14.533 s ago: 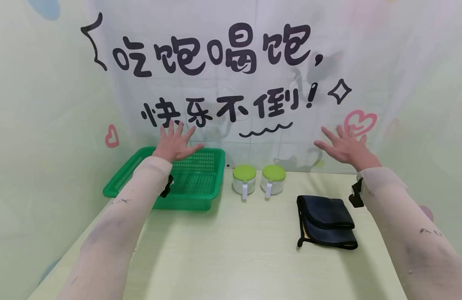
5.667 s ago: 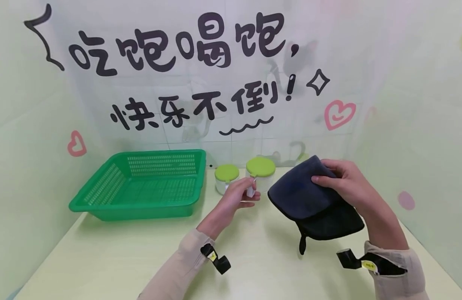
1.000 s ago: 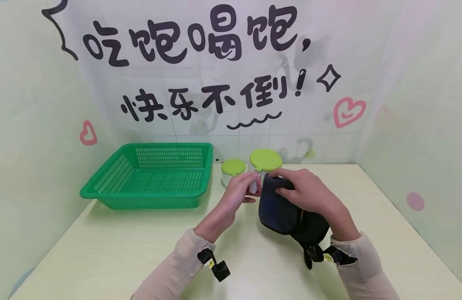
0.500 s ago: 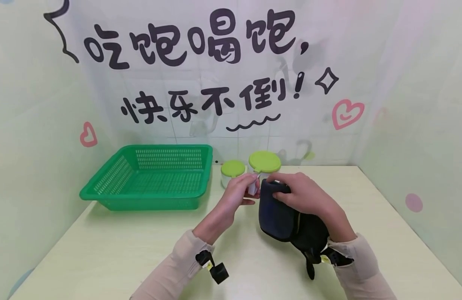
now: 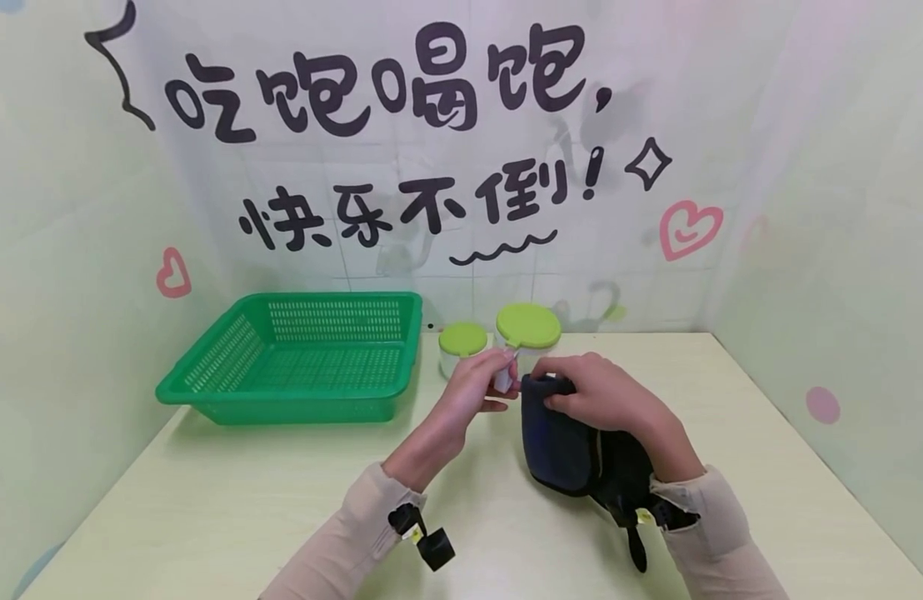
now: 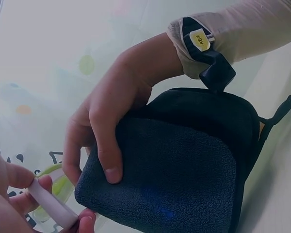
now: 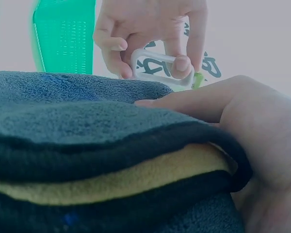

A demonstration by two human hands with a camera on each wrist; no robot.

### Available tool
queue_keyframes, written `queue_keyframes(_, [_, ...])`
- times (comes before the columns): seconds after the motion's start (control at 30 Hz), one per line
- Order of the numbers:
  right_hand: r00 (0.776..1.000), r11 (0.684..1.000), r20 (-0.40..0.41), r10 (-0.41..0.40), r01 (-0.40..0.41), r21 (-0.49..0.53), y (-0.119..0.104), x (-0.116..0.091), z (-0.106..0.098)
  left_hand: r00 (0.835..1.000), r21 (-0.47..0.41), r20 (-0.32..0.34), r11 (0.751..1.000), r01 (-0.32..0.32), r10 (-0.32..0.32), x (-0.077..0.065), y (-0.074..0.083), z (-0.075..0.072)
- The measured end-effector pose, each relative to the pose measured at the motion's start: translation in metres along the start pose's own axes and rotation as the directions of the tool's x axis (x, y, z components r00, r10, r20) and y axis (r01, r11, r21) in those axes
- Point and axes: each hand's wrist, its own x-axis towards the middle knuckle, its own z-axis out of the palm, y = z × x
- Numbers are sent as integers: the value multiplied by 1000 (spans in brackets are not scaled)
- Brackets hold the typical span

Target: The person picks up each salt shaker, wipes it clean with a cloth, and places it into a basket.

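Observation:
My left hand point(image 5: 460, 398) grips the white handle point(image 6: 53, 206) of a lidded jar with a green lid point(image 5: 529, 325). This jar's lid sits higher and looks larger than that of the second jar point(image 5: 463, 338) beside it. Close in front of the held jar, my right hand point(image 5: 610, 393) pinches a folded dark blue towel point(image 5: 555, 454), thumb on the near side. The towel has black edging, a tan inner face point(image 7: 150, 177) and a hanging loop point(image 5: 637, 550). It overlaps the jar's lower body, partly hiding it.
A green perforated plastic basket point(image 5: 281, 407) stands at the back left of the pale table point(image 5: 229, 508). A printed sheet point(image 5: 401, 158) hangs behind, with light side walls left and right. Each wrist carries a black camera strap.
Earlier, both hands were spread with the towel and jars on the table; then they took hold of towel and jar. Over the last second the towel has slid slightly down and nearer.

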Motion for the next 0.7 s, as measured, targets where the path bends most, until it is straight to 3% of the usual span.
queue_keyframes(0.3, [995, 999, -101, -24, 21, -36, -2, -3, -2, 1000, 5, 12, 1000, -15, 15, 1, -2, 1])
queue_keyframes(0.53, [968, 999, -246, -42, 42, -5, -6, -6, -4, 1000, 7, 6, 1000, -3, 3, 4, -5, 0])
queue_keyframes(0.7, [966, 999, -255, -48, 52, 8, -8, -6, -5, 1000, 13, -6, 1000, 11, -11, 4, -3, -1])
